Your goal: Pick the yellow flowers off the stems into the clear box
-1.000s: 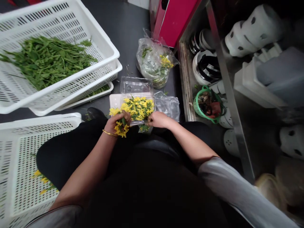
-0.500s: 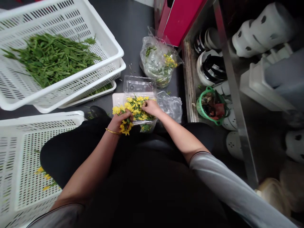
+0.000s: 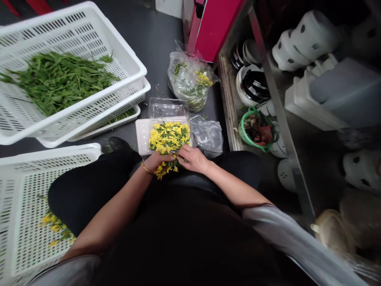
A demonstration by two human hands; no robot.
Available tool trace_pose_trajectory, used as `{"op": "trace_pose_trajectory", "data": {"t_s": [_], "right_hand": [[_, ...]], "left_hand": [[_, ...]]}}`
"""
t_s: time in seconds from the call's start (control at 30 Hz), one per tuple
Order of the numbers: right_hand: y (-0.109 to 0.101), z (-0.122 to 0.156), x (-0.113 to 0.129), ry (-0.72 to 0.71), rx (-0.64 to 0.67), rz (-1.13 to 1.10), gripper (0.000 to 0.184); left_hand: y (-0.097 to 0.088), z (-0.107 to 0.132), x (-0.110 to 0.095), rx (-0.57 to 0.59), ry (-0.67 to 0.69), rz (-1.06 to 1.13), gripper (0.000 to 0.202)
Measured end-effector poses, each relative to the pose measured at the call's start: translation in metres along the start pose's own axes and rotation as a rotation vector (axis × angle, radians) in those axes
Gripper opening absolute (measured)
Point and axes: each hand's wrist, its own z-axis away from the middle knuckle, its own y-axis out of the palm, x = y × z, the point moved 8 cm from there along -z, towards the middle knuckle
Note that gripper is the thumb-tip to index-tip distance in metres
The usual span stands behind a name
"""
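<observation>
My left hand (image 3: 155,161) is closed around a bunch of yellow flowers (image 3: 163,171), whose blooms hang below the fingers. My right hand (image 3: 194,158) meets it at the stems, its fingers curled. A small dark, shiny piece shows between the hands, too small to name. Just beyond them, yellow blooms with green stems (image 3: 169,135) fill a clear plastic box. Its hinged clear lid (image 3: 168,109) stands raised at the far side. Under the box lies a white perforated tray (image 3: 143,135).
Stacked white crates (image 3: 131,63) hold leafy greens (image 3: 67,81) at upper left. Another crate (image 3: 32,214) at lower left contains yellow flowers. A plastic bag of greens (image 3: 190,87) and a crumpled bag (image 3: 207,133) lie beyond. A metal shelf (image 3: 281,111) with pots and a green basket (image 3: 242,131) borders the right.
My right hand has left the flowers in the box and come back to my left hand. Both hands now meet at the box's near edge. The view has shifted slightly.
</observation>
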Motion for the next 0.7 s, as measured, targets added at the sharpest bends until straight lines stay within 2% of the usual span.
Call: {"op": "trace_pose_trajectory", "data": {"t_s": [0.1, 0.23, 0.33, 0.37, 0.43, 0.5, 0.53, 0.6, 0.67, 0.7], "right_hand": [[-0.004, 0.002, 0.021, -0.204, 0.084, 0.186, 0.024], [-0.011, -0.002, 0.025, -0.266, 0.148, 0.216, 0.027], [-0.026, -0.003, 0.006, -0.152, 0.114, 0.096, 0.022], [-0.027, -0.002, -0.003, -0.103, 0.141, 0.046, 0.019], [-0.014, 0.002, -0.02, -0.01, 0.326, 0.002, 0.013], [0.005, 0.004, -0.039, 0.097, 0.532, 0.09, 0.01], [0.01, 0.001, -0.049, 0.161, 0.557, 0.168, 0.011], [0.012, -0.018, -0.067, 0.282, 0.433, 0.319, 0.019], [0.015, -0.04, -0.079, 0.351, 0.291, 0.39, 0.027], [0.02, -0.05, -0.085, 0.378, 0.263, 0.406, 0.028]], "left_hand": [[0.008, 0.008, 0.002, 0.07, -0.062, 0.017, 0.017], [0.005, 0.009, 0.007, 0.035, -0.088, 0.101, 0.015], [-0.005, 0.005, 0.007, 0.013, -0.09, 0.09, 0.015], [-0.007, 0.004, 0.003, 0.018, -0.062, 0.111, 0.016], [-0.01, 0.002, -0.01, 0.041, 0.029, 0.212, 0.016], [-0.011, 0.003, -0.021, 0.066, 0.115, 0.324, 0.018], [-0.01, 0.003, -0.025, 0.079, 0.139, 0.353, 0.018], [-0.007, 0.004, -0.027, 0.088, 0.167, 0.362, 0.02], [-0.006, 0.005, -0.027, 0.077, 0.181, 0.333, 0.022], [-0.006, 0.006, -0.026, 0.069, 0.184, 0.314, 0.023]]}}
